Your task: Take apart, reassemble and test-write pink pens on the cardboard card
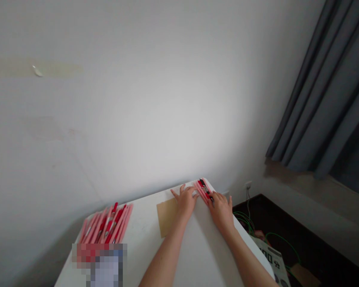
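On tabletop (143, 227): left hand (186, 202) spread; right hand (221, 209) at slim pink sticks (201, 192), grip unclear.

The card (166, 217) was laid on the table (143, 231). Left of it, one bundle of sticks (107, 224) was set; at the card's right edge, the left hand (186, 202) was held; farther right, a second bundle (201, 191) and the right hand (221, 209) were placed; behind it, the wall (167, 99) was seen.
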Demonstrator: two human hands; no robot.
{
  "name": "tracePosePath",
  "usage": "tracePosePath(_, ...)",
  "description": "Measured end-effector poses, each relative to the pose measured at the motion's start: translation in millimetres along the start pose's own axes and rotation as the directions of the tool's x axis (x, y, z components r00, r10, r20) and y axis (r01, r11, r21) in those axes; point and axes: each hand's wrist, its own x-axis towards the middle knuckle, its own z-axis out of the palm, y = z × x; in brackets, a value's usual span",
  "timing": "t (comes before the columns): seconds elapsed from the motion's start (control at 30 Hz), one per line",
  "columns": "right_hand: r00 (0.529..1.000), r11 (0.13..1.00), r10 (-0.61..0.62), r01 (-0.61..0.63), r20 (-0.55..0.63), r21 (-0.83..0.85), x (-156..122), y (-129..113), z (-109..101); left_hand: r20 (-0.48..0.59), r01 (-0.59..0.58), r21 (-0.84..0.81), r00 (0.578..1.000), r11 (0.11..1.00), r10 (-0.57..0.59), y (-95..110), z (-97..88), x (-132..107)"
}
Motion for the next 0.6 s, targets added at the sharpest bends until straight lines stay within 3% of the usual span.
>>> tracePosePath(0.33,0.991,0.989,-0.134,0.133,0.012,0.071,-5.7,-17.3,-7.6,-0.048,0.043,-0.013,0.998,0.999,-0.043,-20.1,-19.1,-15.1)
tracePosePath(0.5,0.956,0.943,-0.291,0.281,0.030,0.176,-8.8,-33.2,-3.9,-0.063,0.082,0.072,0.995,0.994,-0.077,-35.0,-44.4,-34.1)
tracePosePath(0.6,0.939,0.916,-0.337,0.310,0.070,0.254,-14.4,-48.6,-2.2,-0.080,0.126,0.104,0.990,0.986,-0.118,-46.6,-62.6,-48.1)
